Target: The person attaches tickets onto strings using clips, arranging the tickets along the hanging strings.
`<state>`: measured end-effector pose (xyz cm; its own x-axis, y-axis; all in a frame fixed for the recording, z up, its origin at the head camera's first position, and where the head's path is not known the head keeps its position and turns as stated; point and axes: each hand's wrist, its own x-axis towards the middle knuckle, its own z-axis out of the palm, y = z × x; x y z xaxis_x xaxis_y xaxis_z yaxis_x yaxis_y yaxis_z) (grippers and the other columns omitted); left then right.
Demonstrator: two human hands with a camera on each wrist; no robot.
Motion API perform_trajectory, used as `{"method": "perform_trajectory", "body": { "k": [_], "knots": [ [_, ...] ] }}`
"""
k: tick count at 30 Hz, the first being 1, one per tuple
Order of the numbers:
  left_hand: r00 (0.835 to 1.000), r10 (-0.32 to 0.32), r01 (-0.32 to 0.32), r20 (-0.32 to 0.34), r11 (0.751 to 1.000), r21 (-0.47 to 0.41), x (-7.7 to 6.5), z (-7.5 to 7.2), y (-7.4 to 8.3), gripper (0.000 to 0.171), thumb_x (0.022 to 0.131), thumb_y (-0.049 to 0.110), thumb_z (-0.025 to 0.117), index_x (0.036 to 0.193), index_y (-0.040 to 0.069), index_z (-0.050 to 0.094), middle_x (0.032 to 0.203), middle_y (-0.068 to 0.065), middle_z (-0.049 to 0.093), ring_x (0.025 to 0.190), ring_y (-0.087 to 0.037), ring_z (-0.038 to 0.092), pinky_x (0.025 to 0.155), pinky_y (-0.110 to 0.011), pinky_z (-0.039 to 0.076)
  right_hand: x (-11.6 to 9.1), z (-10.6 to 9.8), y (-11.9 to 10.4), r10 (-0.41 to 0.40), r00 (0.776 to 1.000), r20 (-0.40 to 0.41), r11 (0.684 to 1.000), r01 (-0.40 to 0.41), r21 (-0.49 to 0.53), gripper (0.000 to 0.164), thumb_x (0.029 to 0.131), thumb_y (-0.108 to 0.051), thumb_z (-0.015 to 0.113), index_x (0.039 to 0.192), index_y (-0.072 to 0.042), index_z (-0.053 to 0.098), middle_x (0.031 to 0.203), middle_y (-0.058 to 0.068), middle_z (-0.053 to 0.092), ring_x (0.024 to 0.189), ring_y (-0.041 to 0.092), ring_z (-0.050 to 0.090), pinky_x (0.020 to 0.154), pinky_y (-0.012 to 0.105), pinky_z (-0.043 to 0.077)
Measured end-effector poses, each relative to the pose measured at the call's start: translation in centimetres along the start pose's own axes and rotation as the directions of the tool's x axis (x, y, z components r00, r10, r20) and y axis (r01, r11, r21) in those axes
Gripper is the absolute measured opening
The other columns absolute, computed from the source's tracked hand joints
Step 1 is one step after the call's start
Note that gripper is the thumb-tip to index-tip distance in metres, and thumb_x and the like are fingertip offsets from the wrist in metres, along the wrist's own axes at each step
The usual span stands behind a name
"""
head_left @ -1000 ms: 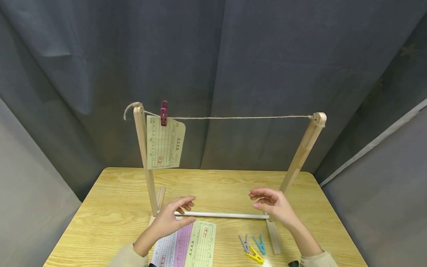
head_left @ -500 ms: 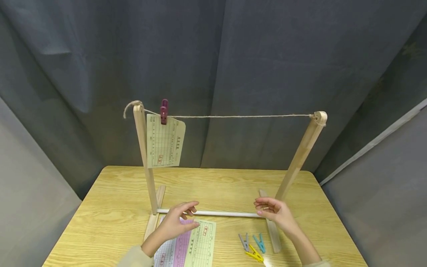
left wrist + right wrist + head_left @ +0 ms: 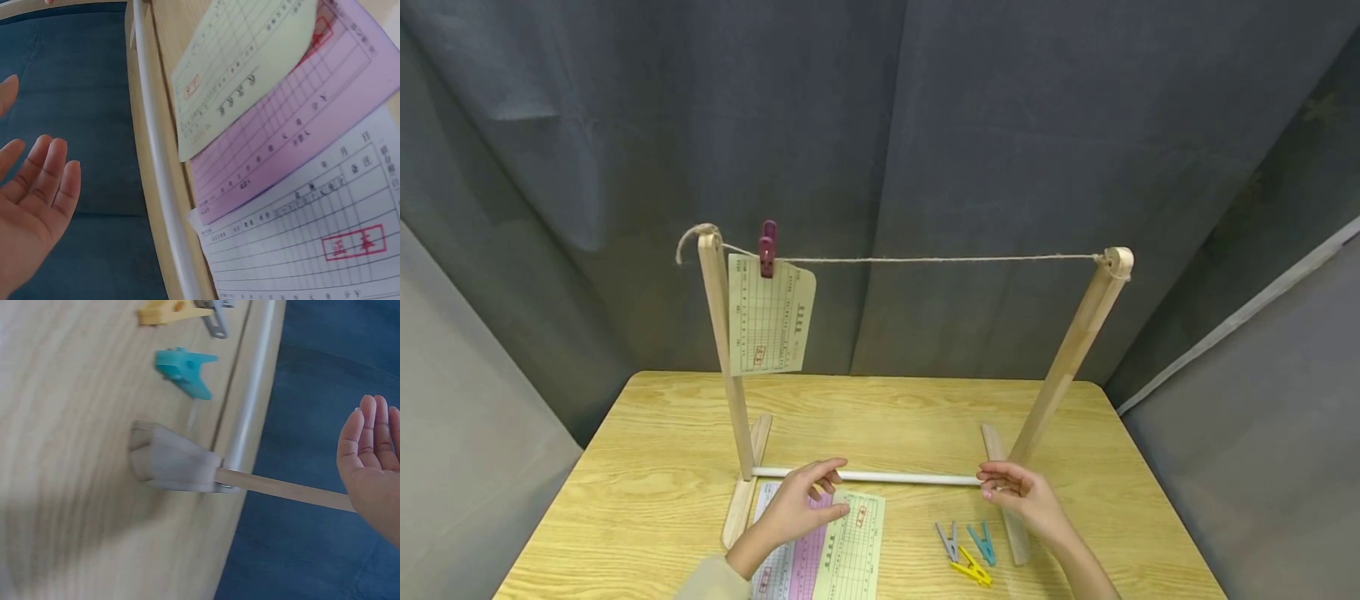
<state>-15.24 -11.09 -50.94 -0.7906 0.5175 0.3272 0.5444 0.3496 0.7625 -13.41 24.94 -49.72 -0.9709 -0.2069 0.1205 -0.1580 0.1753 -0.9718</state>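
At the left, a wooden post [image 3: 739,425] stands up from the counter [image 3: 625,500], and a thin twine [image 3: 925,260] runs from its top to the right side. Close to this post, a purple clothespin [image 3: 767,250] holds a pale green slip [image 3: 771,325] on the twine, so that the slip hangs down.

Below, on the counter, three printed slips lie overlapping like a fan: a white slip [image 3: 778,567], then a pink slip [image 3: 807,554] partly over it, then a second green slip [image 3: 853,550] partly over the pink one. The left of the two hands, the left hand [image 3: 801,504], is above these slips, with its fingers slightly bent, the thumb well apart, and nothing held.

A white rod [image 3: 910,477] passes low across the frame. In front of it lie a grey clothespin [image 3: 952,552], a yellow clothespin [image 3: 973,572] and a blue clothespin [image 3: 984,550], all near together.

Further right, the right hand [image 3: 1018,492] is loosely curved, also holding nothing. It seems not to touch the rod, although the right wrist view is rather blurred. The other post [image 3: 1067,358] rises behind this hand.
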Motion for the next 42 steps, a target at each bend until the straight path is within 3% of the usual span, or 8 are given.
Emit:
{"method": "perform_trajectory", "body": {
  "k": [4, 11, 19, 22, 26, 31, 39, 42],
  "knots": [
    [0.999, -0.028, 0.028, 0.02, 1.0, 0.003, 0.0, 0.3, -0.5, 0.06, 0.076, 0.022, 0.073, 0.123, -0.005, 0.048, 0.092, 0.0, 0.053, 0.079, -0.025, 0.054, 0.066, -0.03, 0.05, -0.4, 0.0, 0.8, 0.012, 1.0, 0.017, 1.0, -0.012, 0.004, 0.04, 0.082, 0.0, 0.063, 0.114, 0.018, 0.048, 0.103, 0.029, 0.057, 0.088, 0.02, 0.06, 0.073, 0.022, 0.05],
    [0.994, -0.086, 0.085, 0.066, 0.996, 0.015, -0.1, 0.7, -1.5, 0.065, 0.075, 0.028, 0.074, 0.126, -0.002, 0.047, 0.089, 0.005, 0.048, 0.079, -0.021, 0.052, 0.069, -0.028, 0.047, -1.3, 0.2, 2.6, 0.041, 0.999, -0.034, 0.999, -0.042, -0.034, 0.042, 0.079, 0.0, 0.066, 0.114, 0.017, 0.05, 0.095, 0.003, 0.062, 0.085, 0.018, 0.059, 0.07, 0.022, 0.05],
    [0.998, -0.029, 0.03, 0.055, 0.999, -0.01, -0.5, 1.2, -2.7, 0.065, 0.073, 0.026, 0.075, 0.123, -0.005, 0.047, 0.082, 0.0, 0.048, 0.073, -0.021, 0.05, 0.064, -0.029, 0.046, -2.4, 0.7, 3.7, 0.157, 0.974, -0.161, 0.974, -0.18, -0.138, 0.046, 0.074, -0.002, 0.072, 0.116, 0.003, 0.056, 0.098, 0.006, 0.057, 0.086, 0.017, 0.052, 0.067, 0.024, 0.045],
    [0.996, -0.065, 0.066, 0.06, 0.998, -0.009, -0.6, 1.3, -2.8, 0.065, 0.072, 0.026, 0.076, 0.123, -0.003, 0.049, 0.081, -0.004, 0.049, 0.071, -0.022, 0.049, 0.063, -0.026, 0.045, -2.8, 0.6, 4.1, 0.159, 0.972, -0.174, 0.96, -0.193, -0.202, 0.048, 0.073, -0.005, 0.074, 0.117, 0.0, 0.057, 0.109, 0.009, 0.054, 0.091, 0.02, 0.048, 0.07, 0.028, 0.043],
    [0.987, -0.144, 0.145, 0.073, 0.989, -0.001, -0.7, 1.5, -2.9, 0.066, 0.069, 0.026, 0.078, 0.124, 0.002, 0.051, 0.08, -0.008, 0.051, 0.07, -0.02, 0.046, 0.062, -0.021, 0.042, -3.3, 0.5, 4.8, 0.129, 0.979, -0.155, 0.943, -0.169, -0.285, 0.056, 0.07, -0.009, 0.077, 0.121, -0.003, 0.054, 0.125, 0.016, 0.044, 0.11, 0.031, 0.039, 0.082, 0.046, 0.04],
    [0.977, -0.189, 0.187, 0.104, 0.982, 0.031, -1.0, 1.5, -3.3, 0.07, 0.068, 0.03, 0.078, 0.126, 0.004, 0.05, 0.083, -0.009, 0.051, 0.072, -0.017, 0.045, 0.064, -0.02, 0.041, -3.9, 0.3, 5.9, 0.091, 0.991, -0.093, 0.947, -0.115, -0.298, 0.064, 0.069, -0.01, 0.078, 0.126, 0.001, 0.049, 0.135, 0.025, 0.027, 0.12, 0.043, 0.015, 0.086, 0.072, 0.024],
    [0.958, -0.253, 0.24, 0.136, 0.965, 0.106, -1.2, 2.0, -3.9, 0.073, 0.067, 0.034, 0.078, 0.129, 0.009, 0.049, 0.09, -0.006, 0.051, 0.076, -0.018, 0.043, 0.064, -0.022, 0.039, -4.7, -0.3, 7.2, 0.197, 0.98, -0.025, 0.922, -0.194, -0.335, 0.071, 0.067, -0.016, 0.079, 0.128, -0.001, 0.047, 0.141, 0.029, 0.01, 0.123, 0.049, -0.001, 0.087, 0.075, 0.015],
    [0.95, -0.284, 0.268, 0.132, 0.955, 0.128, -1.3, 2.1, -4.2, 0.073, 0.067, 0.035, 0.078, 0.129, 0.01, 0.049, 0.097, -0.006, 0.052, 0.081, -0.019, 0.045, 0.067, -0.023, 0.04, -4.9, -0.4, 7.5, 0.231, 0.973, -0.002, 0.91, -0.217, -0.353, 0.071, 0.067, -0.018, 0.08, 0.128, -0.003, 0.048, 0.142, 0.028, 0.006, 0.123, 0.051, -0.006, 0.084, 0.077, 0.005]
  ]
}}
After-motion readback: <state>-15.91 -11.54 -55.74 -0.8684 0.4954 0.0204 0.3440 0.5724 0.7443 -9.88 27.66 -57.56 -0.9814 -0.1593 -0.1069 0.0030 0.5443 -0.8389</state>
